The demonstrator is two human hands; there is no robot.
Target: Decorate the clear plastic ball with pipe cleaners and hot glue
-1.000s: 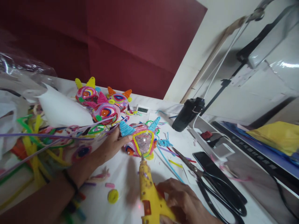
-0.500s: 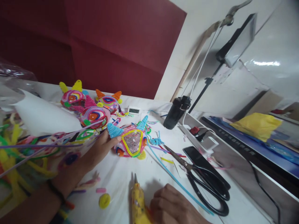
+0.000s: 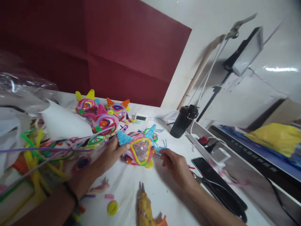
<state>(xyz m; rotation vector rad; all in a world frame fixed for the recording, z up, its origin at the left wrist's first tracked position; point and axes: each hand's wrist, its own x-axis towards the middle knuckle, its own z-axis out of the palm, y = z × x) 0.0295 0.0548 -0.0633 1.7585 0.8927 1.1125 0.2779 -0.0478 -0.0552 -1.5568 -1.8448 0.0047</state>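
A colourful pipe-cleaner craft [image 3: 140, 150] with blue horns and a yellow-rimmed shiny face lies on the white table [image 3: 160, 194]. My left hand [image 3: 110, 154] grips it at its left blue horn. On its right side my right hand [image 3: 174, 164] pinches a blue pipe-cleaner piece [image 3: 162, 147]. A yellow glue gun [image 3: 145, 209] lies on the table near the bottom edge, apart from both hands, nozzle pointing at the craft.
Three finished pipe-cleaner crafts [image 3: 103, 113] stand behind. Loose pipe cleaners in clear plastic [image 3: 35, 147] fill the left. Black scissors [image 3: 223, 194], a phone [image 3: 209, 171], a power strip [image 3: 207, 142], a black bottle [image 3: 184, 121] and a small timer [image 3: 141, 117] lie to the right.
My right hand let go of the glue gun, which now lies on the table, and moved up to the craft's right side. My left hand stayed on the craft.
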